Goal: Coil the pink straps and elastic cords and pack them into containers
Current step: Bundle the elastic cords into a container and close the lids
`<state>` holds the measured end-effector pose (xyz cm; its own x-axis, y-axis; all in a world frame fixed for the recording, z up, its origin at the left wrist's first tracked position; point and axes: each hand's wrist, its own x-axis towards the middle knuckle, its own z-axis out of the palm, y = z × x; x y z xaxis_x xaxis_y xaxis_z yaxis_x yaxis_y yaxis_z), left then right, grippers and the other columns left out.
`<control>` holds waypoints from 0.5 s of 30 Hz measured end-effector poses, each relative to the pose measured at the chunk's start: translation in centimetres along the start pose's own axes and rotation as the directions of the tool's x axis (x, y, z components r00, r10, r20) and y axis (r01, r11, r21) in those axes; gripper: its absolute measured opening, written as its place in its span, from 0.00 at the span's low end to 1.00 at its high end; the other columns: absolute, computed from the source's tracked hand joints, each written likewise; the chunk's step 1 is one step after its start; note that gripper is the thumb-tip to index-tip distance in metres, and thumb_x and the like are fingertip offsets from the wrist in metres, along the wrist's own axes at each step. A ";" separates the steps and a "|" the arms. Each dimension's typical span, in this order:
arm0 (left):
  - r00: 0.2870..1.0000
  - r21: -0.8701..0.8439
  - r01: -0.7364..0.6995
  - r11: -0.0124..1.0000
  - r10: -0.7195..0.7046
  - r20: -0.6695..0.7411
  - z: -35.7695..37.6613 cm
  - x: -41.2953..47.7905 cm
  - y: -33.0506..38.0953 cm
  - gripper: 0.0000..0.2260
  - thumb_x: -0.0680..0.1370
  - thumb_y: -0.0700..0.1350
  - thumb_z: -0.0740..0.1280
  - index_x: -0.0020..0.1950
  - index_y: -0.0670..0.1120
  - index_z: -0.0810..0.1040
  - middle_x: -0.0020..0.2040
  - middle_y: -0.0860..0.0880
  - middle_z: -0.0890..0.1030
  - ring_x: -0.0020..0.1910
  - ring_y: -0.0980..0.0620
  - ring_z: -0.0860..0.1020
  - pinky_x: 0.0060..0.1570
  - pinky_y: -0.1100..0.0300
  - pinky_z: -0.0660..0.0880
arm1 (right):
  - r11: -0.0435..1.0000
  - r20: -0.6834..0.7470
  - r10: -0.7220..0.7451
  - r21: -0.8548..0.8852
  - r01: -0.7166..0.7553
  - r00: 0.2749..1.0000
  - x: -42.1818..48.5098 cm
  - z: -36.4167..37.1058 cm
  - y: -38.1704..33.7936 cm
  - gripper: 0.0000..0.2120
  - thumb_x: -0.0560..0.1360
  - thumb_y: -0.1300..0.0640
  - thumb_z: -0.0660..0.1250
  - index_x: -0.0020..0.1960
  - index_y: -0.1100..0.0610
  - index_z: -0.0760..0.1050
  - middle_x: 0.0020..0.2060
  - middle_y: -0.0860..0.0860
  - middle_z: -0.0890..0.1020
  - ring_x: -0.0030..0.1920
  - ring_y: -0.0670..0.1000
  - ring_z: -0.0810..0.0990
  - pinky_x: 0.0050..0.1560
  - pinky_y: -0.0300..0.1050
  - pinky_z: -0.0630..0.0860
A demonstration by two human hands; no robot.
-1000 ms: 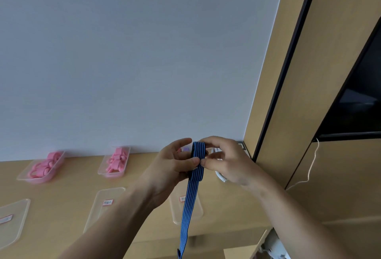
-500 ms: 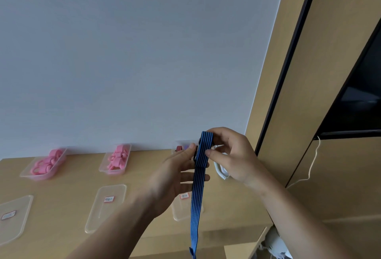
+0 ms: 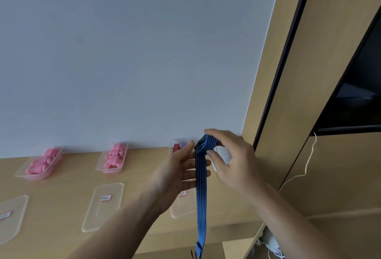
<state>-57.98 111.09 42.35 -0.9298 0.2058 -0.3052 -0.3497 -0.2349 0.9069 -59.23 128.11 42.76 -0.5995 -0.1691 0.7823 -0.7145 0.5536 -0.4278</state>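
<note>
Blue stripy elastic cord (image 3: 201,186) hangs in the air above the wooden table (image 3: 61,207), its rolled-up top pinched by the right hand (image 3: 233,166) and the left hand (image 3: 175,174) flat and open beside it, so I think each new turn should go on tight and straight.

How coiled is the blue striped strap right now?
Partly coiled: the blue striped strap has a small roll pinched by the right hand; its long tail hangs down.
</note>
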 end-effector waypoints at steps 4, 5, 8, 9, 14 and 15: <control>1.000 -0.020 -0.018 1.000 0.018 0.013 -0.2 0.4 0.4 0.17 0.81 0.58 0.66 0.49 0.49 0.89 0.49 0.46 0.87 0.47 0.46 0.87 0.51 0.51 0.81 | 0.991 0.004 -0.120 -0.052 0.120 0.993 -0.7 -0.1 -0.3 0.16 0.72 0.68 0.74 0.59 0.61 0.81 0.53 0.52 0.85 0.55 0.47 0.81 0.60 0.33 0.73; 1.000 -0.039 -0.021 0.999 0.022 0.019 -0.4 0.5 0.5 0.16 0.81 0.57 0.66 0.47 0.50 0.89 0.47 0.47 0.87 0.46 0.47 0.87 0.50 0.52 0.81 | 0.991 0.007 -0.129 -0.039 0.129 0.992 -0.9 -0.1 -0.4 0.14 0.74 0.65 0.72 0.60 0.61 0.81 0.54 0.51 0.84 0.57 0.47 0.81 0.61 0.35 0.73; 0.999 -0.100 -0.027 0.995 0.031 0.036 -0.8 0.7 0.7 0.13 0.81 0.53 0.67 0.50 0.48 0.89 0.46 0.46 0.87 0.44 0.46 0.86 0.47 0.52 0.83 | 0.991 -0.004 -0.133 0.001 0.133 0.991 -1.6 0.1 -0.5 0.12 0.76 0.62 0.71 0.59 0.61 0.82 0.55 0.52 0.84 0.58 0.47 0.81 0.62 0.37 0.74; 0.999 -0.113 -0.029 0.993 0.034 0.041 -0.8 0.7 0.8 0.13 0.81 0.52 0.68 0.54 0.45 0.88 0.46 0.45 0.86 0.43 0.46 0.86 0.47 0.52 0.83 | 0.990 -0.007 -0.138 0.002 0.138 0.990 -1.8 0.2 -0.4 0.12 0.75 0.63 0.71 0.59 0.61 0.83 0.56 0.51 0.84 0.59 0.47 0.81 0.62 0.38 0.75; 0.997 -0.126 -0.062 0.990 0.068 0.047 -1.1 1.0 0.8 0.16 0.80 0.47 0.70 0.63 0.39 0.83 0.51 0.43 0.85 0.43 0.47 0.84 0.42 0.53 0.82 | 0.985 0.053 -0.169 -0.021 0.170 0.984 -3.2 1.0 -0.2 0.13 0.71 0.64 0.77 0.56 0.61 0.84 0.56 0.52 0.84 0.61 0.50 0.81 0.64 0.43 0.75; 0.995 -0.104 -0.082 0.991 0.087 0.044 -1.2 1.0 0.9 0.14 0.80 0.46 0.69 0.61 0.39 0.83 0.52 0.43 0.85 0.44 0.47 0.84 0.42 0.53 0.82 | 0.984 0.068 -0.170 -0.037 0.173 0.983 -3.3 1.0 -0.3 0.13 0.71 0.64 0.78 0.55 0.61 0.84 0.56 0.52 0.84 0.61 0.50 0.81 0.64 0.42 0.75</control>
<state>-59.35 109.96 42.50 -0.9507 0.2262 -0.2121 -0.2823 -0.3482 0.8939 -57.47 127.67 39.84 -0.4921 -0.3159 0.8112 -0.7937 0.5455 -0.2691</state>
